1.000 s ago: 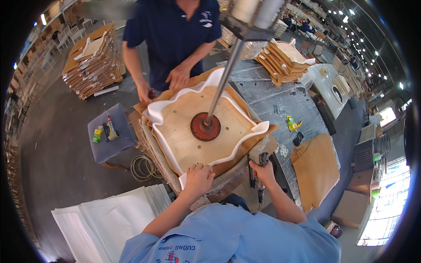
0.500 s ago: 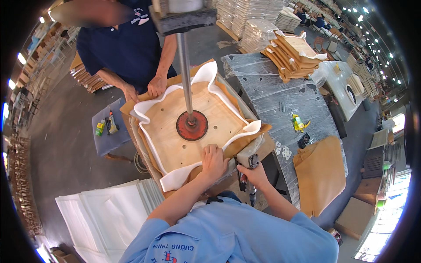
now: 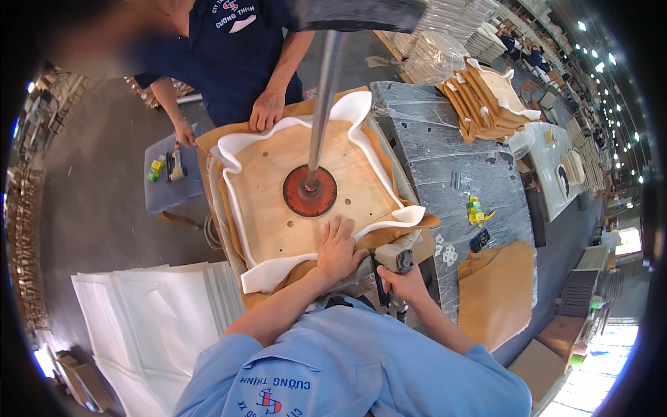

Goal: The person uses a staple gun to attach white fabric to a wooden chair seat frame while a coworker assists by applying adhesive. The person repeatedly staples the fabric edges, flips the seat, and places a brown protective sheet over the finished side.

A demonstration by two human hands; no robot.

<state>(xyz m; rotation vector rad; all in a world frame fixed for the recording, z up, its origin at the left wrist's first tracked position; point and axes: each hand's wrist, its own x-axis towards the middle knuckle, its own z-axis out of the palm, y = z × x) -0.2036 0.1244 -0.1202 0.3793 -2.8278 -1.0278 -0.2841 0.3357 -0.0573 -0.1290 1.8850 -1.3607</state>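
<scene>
At upper left, reaching toward the tool point(image 3: 178, 169) on the stool point(image 3: 156, 199) with a co-worker's hand point(image 3: 184, 133) (now off the wood panel point(image 3: 267, 191)), probably leaving its corner less held. At centre, spreading left hand point(image 3: 338, 251) on that panel; farther right, clamping a staple gun point(image 3: 396, 259) in right hand point(image 3: 408, 283).

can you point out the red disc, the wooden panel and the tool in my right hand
Red disc point(image 3: 310, 204): head view, on its red face, toward its near edge.
Wooden panel point(image 3: 260, 203): head view, on bare wood left of the disc.
Handheld tool point(image 3: 396, 259): head view, on its upper end.
</scene>
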